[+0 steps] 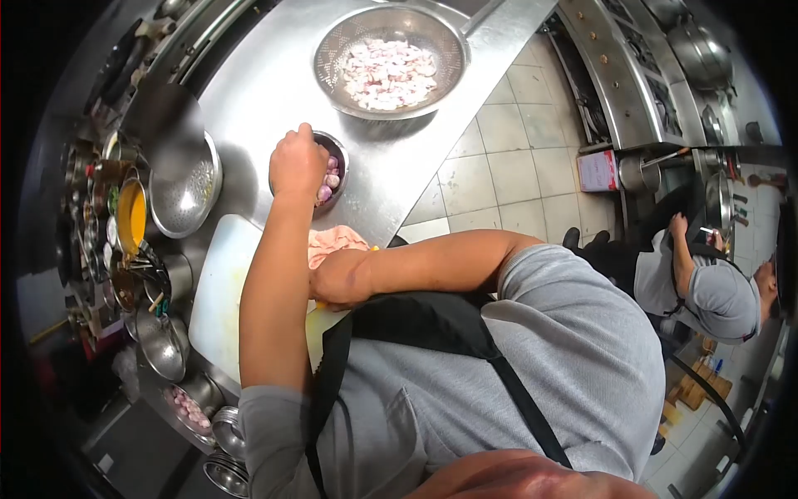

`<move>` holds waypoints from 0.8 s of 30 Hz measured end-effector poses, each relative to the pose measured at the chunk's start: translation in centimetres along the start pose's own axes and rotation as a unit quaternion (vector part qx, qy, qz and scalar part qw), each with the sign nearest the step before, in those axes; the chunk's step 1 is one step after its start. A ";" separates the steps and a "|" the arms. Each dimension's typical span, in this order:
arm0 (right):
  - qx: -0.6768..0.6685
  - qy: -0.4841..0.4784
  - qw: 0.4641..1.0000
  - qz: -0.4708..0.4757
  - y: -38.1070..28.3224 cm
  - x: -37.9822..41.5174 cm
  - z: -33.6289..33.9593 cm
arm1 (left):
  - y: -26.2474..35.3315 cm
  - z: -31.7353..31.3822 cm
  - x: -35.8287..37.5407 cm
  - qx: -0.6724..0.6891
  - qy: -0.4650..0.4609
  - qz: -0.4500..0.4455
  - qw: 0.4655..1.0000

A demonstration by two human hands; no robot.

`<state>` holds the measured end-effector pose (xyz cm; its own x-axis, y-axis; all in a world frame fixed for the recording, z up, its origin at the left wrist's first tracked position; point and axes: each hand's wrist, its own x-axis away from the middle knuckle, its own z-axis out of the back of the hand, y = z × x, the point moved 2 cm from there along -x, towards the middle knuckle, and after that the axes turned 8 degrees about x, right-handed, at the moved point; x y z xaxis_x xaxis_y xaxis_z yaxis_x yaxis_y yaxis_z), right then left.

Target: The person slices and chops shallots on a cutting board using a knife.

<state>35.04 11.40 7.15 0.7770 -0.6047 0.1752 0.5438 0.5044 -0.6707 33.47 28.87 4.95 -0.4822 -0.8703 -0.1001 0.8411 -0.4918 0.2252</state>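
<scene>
My left hand (299, 162) is closed at the left side of a dark metal bowl (342, 154) holding purple-skinned shallots or small onions (331, 179). What its fingers hold, if anything, is hidden. Lower down, my right hand (342, 277) lies beside a peach-coloured cloth (337, 241) near the counter edge, its fingers hidden from view. Small yellow bits show beside this hand. A white cutting board (220, 291) lies partly under my left forearm.
A perforated colander (328, 71) of chopped pale pieces stands at the top. Another colander (183, 204), an orange-filled container (131, 214) and metal bowls (165, 349) line the left. Another person (715, 291) is at the right, near stoves (611, 75).
</scene>
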 end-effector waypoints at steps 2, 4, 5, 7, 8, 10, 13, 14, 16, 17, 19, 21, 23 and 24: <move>-0.007 0.027 0.999 0.015 1.0 -0.6 -1.3 | -0.4 2.1 0.9 0.083 0.061 0.020 0.995; 0.006 0.057 0.997 -0.053 1.8 -0.2 -0.9 | -1.7 5.5 2.7 0.271 0.136 0.078 0.950; 0.061 0.076 0.994 -0.041 1.8 -0.2 0.0 | -2.5 7.1 4.0 0.339 0.166 0.106 0.920; 0.038 0.067 0.996 -0.045 1.8 -0.5 1.1 | -4.4 11.0 8.1 0.471 0.241 0.159 0.833; -0.035 0.026 0.996 -0.073 1.8 -0.8 0.8 | -5.5 12.9 11.0 0.535 0.283 0.182 0.775; 0.027 0.032 0.998 -0.040 2.0 -1.6 -0.2 | -8.7 16.1 17.5 0.484 0.359 0.234 0.763; 0.129 0.083 0.988 0.032 0.3 -2.5 -0.3 | -12.3 17.8 28.0 0.524 0.416 0.287 0.686; 0.046 -0.043 0.998 -0.026 -0.9 -3.3 0.4 | -12.6 18.1 31.5 0.510 0.435 0.302 0.678; 0.035 -0.063 0.997 0.006 -2.8 -4.1 -0.2 | -13.4 17.7 37.0 0.437 0.439 0.386 0.684; 0.038 -0.072 0.997 0.009 -3.3 -4.8 -0.9 | -13.2 16.9 39.0 0.447 0.463 0.388 0.660; 0.050 -0.111 0.991 0.049 -4.4 -5.5 -2.7 | -13.3 15.1 42.3 0.435 0.447 0.434 0.650; 0.050 -0.146 0.988 0.026 -5.8 -6.1 -3.2 | -13.7 11.5 45.2 0.407 0.423 0.457 0.668; 0.035 -0.139 0.990 0.007 -6.3 -6.1 -3.6 | -13.1 7.8 45.5 0.405 0.424 0.439 0.681; 0.040 -0.145 0.989 0.009 -6.3 -6.1 -3.7 | -12.7 6.7 45.0 0.399 0.422 0.417 0.700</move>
<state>25.74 9.61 7.69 0.8385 -0.3989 0.3713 0.5438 0.5670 -0.6187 -0.56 -3.93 4.13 0.6933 -0.7170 -0.0725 0.1775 0.0724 0.9815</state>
